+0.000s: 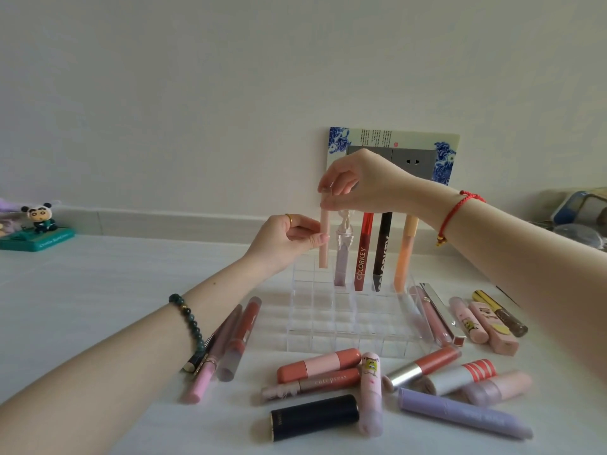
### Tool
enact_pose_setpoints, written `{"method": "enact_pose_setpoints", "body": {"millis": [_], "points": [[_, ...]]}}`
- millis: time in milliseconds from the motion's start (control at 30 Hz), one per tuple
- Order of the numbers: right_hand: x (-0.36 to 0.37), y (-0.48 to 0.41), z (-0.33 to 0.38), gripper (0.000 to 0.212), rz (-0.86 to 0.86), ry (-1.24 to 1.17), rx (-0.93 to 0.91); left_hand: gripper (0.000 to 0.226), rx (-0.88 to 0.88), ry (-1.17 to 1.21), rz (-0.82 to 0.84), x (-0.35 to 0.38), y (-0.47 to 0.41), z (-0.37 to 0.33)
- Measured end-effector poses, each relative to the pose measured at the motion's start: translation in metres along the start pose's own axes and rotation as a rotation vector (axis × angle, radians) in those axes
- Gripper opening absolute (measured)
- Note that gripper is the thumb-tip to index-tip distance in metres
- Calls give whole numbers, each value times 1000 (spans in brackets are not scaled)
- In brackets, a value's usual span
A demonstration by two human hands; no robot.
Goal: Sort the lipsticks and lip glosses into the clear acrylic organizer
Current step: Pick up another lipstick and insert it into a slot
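A clear acrylic organizer [348,330] with a grid of cells stands mid-table. In its back row stand several tubes: a lilac one [341,264], a red gloss [363,254], a dark gloss [381,254] and an orange one [404,257]. A slim pale pink tube [324,244] is held upright above the back-left cells. My right hand [358,185] pinches its top and my left hand [289,239] pinches its middle. Loose lipsticks lie around: a black one [315,417], a lavender one [463,415], a coral one [318,364].
More tubes lie left of the organizer [236,339] and to its right [486,323]. A panda figurine on a green base [37,229] stands far left. A decorated wall socket [414,152] sits behind my right hand. Bowls and containers [578,218] crowd the far right.
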State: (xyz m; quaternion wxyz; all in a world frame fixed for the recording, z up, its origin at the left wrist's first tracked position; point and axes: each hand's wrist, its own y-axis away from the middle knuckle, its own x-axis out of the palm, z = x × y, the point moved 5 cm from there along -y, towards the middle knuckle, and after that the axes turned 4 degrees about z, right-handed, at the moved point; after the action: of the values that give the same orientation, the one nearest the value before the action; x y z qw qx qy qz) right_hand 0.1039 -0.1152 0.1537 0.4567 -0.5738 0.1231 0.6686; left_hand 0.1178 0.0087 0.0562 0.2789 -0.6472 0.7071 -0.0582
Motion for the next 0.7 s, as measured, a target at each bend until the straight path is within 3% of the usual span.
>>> {"method": "enact_pose_setpoints", "body": {"millis": [700], "points": [[26, -3, -9, 21, 207, 95, -2, 13, -58, -175, 129, 11, 4, 18]]}}
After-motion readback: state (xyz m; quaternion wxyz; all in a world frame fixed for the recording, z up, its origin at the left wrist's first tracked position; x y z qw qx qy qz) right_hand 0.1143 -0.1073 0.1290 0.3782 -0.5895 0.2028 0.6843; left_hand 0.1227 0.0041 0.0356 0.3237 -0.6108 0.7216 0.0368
